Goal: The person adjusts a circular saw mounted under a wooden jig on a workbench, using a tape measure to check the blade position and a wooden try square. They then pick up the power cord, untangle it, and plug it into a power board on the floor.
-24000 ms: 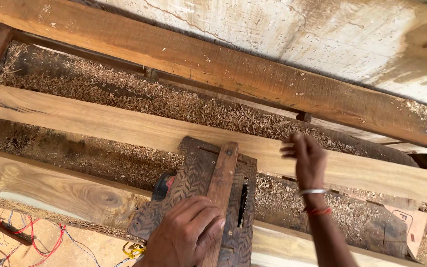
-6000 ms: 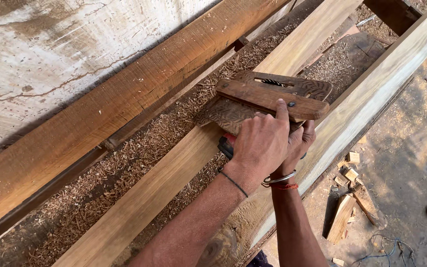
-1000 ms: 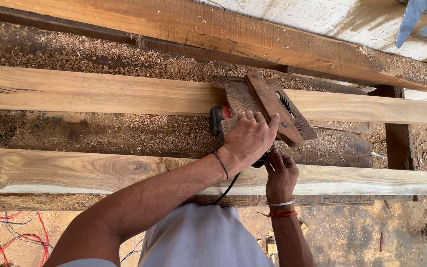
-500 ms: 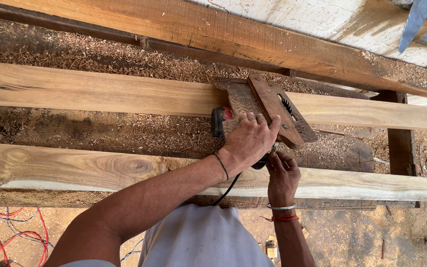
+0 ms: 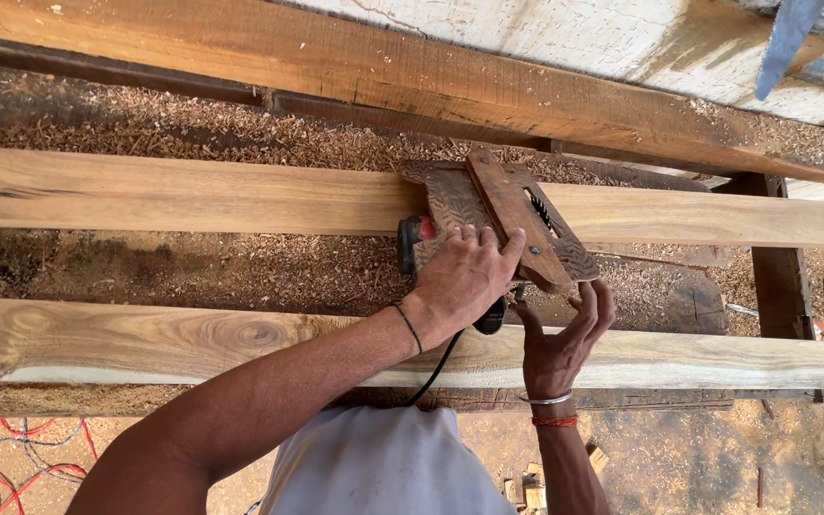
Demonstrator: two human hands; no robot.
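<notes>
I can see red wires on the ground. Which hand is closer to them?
Left. The left hand rests on the power tool, on the side towards the red wires; the right hand is farther away.

Single head-worn view, looking steeply down from above the person's own chest, close over both forearms, facing across two pale planks (image 5: 193, 195) lying left-to-right toward a dark beam (image 5: 336, 67) and whitish wall (image 5: 545, 33) at top, sawdust floor (image 5: 717, 467) along the bottom; no second view.
</notes>
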